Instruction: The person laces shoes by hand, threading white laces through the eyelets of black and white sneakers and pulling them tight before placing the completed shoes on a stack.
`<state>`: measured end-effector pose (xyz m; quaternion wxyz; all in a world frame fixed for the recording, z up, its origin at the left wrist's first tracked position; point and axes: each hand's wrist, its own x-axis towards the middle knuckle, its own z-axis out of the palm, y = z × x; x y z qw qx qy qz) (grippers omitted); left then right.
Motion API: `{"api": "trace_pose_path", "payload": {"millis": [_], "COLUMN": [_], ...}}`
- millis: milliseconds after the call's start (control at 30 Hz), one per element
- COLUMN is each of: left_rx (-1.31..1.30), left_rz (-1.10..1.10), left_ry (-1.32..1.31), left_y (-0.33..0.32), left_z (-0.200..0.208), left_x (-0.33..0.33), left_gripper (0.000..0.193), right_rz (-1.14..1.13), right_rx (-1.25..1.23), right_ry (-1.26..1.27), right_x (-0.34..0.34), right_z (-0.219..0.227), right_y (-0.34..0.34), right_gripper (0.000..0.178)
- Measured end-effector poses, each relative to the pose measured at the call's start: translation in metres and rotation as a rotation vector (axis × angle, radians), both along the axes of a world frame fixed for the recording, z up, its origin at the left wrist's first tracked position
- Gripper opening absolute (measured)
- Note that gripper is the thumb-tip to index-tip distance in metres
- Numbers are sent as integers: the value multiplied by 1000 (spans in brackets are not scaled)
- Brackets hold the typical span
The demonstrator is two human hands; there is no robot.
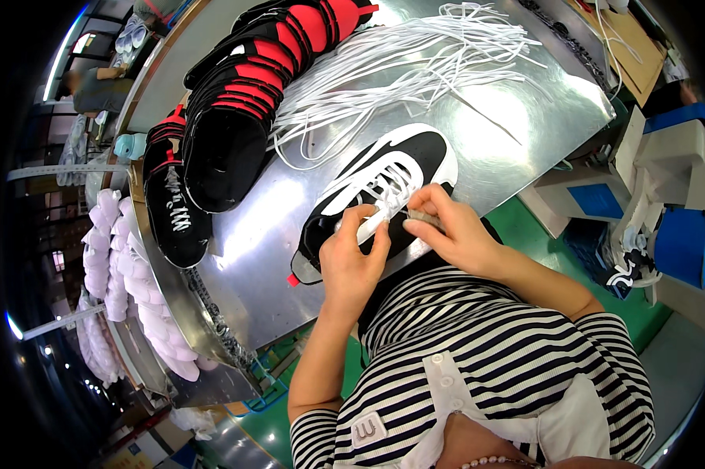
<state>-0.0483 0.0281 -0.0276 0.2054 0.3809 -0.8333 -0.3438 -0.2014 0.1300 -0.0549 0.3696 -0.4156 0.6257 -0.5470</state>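
A black and white sneaker (426, 148) with a red heel tab lies on the metal table before me, its toe pointing away to the right. White shoelace (395, 184) crosses over its tongue through the upper eyelets. My left hand (352, 254) is at the shoe's opening, thumb and fingers pinched on a white strand of lace. At the near side of the lacing my right hand (458, 234) is closed, fingertips pinched by the eyelets. What it grips is mostly hidden but looks like the lace's other end.
Loose white laces (415, 59) spread over the far table (266, 227). Stacked black and red shoe uppers (251, 86) stand to the left, beside a laced black shoe (176, 207). White padded pieces (137, 273) hang beyond the left edge. Boxes and blue bins (680, 242) stand right.
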Motion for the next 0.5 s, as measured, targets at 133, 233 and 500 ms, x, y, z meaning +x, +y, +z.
{"api": "trace_pose_path", "payload": {"millis": [133, 233, 500], "left_rx": [16, 50, -252], "left_rz": [3, 0, -199], "left_ry": [18, 16, -14], "left_y": [0, -1, 3], "left_z": [0, 1, -4], "left_x": [1, 1, 3], "left_gripper": [22, 21, 20], "right_rz": [135, 153, 169], "right_rx": [110, 97, 172], "right_ry": [58, 73, -31], "right_x": [-8, -7, -3], "right_z": [0, -5, 0], "right_y": [6, 4, -9], "right_gripper": [17, 17, 20]}}
